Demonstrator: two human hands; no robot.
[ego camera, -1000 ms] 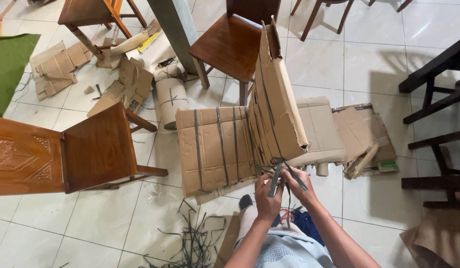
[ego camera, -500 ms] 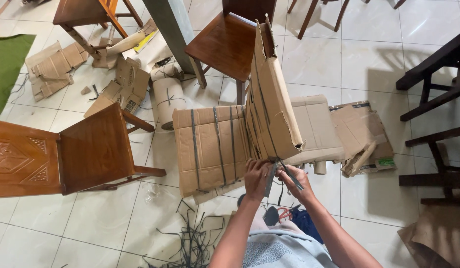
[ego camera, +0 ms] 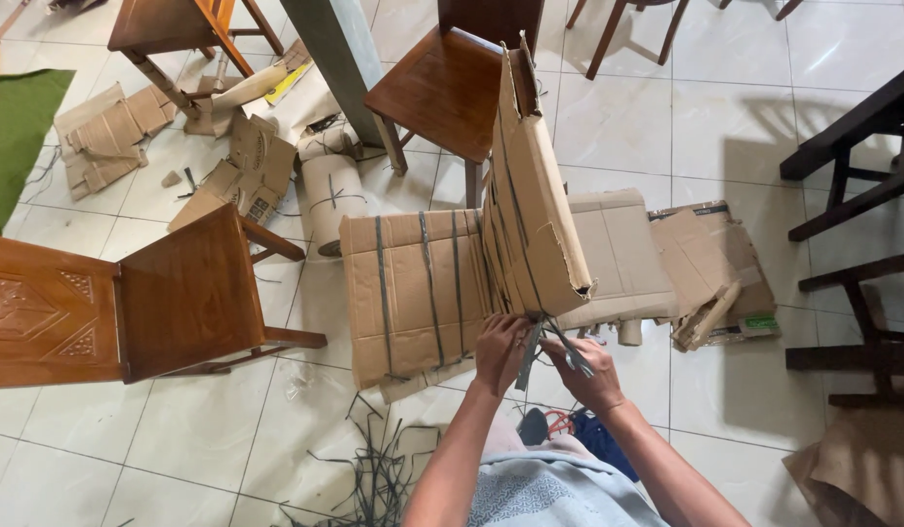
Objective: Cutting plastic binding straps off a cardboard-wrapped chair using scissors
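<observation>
A tall bundle of flattened cardboard (ego camera: pixel 530 195) stands on edge on the tiled floor, bound with dark grey plastic straps. At its lower front corner my left hand (ego camera: pixel 499 351) presses against the bundle and pinches a grey strap (ego camera: pixel 526 359). My right hand (ego camera: pixel 586 369) is shut on another strap end just to the right. A second strapped cardboard bundle (ego camera: pixel 413 288) lies flat to the left of the upright one.
A wooden chair (ego camera: pixel 130 303) lies on its side at left; another chair (ego camera: pixel 452 83) stands behind the bundle. Cut strap pieces (ego camera: pixel 383 468) litter the floor near my knees. Loose cardboard (ego camera: pixel 715 273) lies right, a paper roll (ego camera: pixel 330 200) and scraps left. Dark furniture legs (ego camera: pixel 862 195) stand far right.
My left hand moved up from the strap's lower end to the bundle's bottom corner. My right hand shifted slightly down and right, still gripping its strap.
</observation>
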